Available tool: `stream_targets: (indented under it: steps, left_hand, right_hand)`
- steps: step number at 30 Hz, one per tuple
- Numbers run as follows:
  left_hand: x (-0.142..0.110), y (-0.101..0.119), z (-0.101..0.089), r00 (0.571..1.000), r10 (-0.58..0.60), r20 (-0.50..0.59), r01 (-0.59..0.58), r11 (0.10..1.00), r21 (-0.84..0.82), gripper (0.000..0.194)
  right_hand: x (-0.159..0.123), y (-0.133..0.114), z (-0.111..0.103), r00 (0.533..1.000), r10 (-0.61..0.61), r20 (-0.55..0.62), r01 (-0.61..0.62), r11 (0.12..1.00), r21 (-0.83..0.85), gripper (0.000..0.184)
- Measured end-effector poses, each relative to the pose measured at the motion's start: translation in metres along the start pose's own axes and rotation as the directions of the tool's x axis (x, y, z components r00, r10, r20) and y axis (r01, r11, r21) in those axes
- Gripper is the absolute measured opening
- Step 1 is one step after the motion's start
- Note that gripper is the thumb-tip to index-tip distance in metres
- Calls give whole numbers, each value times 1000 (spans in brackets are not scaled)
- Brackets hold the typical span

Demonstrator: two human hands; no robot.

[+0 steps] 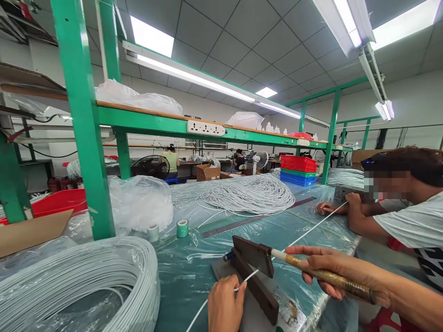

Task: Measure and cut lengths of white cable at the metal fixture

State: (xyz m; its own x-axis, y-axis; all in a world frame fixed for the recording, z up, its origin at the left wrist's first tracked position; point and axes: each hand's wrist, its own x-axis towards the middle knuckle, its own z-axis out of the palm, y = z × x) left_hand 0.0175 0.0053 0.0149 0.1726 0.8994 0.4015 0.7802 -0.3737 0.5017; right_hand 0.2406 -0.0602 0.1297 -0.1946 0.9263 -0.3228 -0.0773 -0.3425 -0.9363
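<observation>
My left hand (224,302) pinches a white cable (249,275) between thumb and fingers, close to a bench-mounted lever cutter. The cable lies across the cutter's lower bar (256,290), below its raised blade (254,254). My right hand (332,265) holds the cutter's long handle (325,275) loosely, with the index finger stretched out along it. Beyond the blade the cable runs to the far right, where a co-worker's hand (353,199) is at its end. A steel ruler (256,219) lies flat on the bench behind the cutter.
A large coil of cable (138,276) lies at the near left, and another cable pile (247,193) farther back. Tape rolls (182,228) stand beside a green post (85,138). Stacked trays (298,170) sit at the back. A co-worker (408,207) leans in from the right.
</observation>
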Motion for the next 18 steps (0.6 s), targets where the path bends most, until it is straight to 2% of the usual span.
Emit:
stream_targets:
  steps: [4, 7, 14, 18]
  left_hand:
    - [6, -6, 6, 985, -157, 69, 171, 939, -298, 30]
    - [11, -10, 11, 976, -197, 89, 216, 870, -442, 35]
    - [17, -14, 19, 962, -205, 180, 272, 789, -551, 34]
    - [17, -14, 19, 959, -208, 191, 282, 756, -590, 33]
  right_hand:
    - [-4, 6, 3, 999, 34, -21, -34, 999, 2, 38]
    - [-9, 13, 6, 998, 64, -28, -65, 997, -49, 39]
    - [-7, 20, 15, 997, 65, -36, -70, 985, -156, 20]
    - [-6, 25, 15, 999, 44, 33, -31, 949, -313, 27]
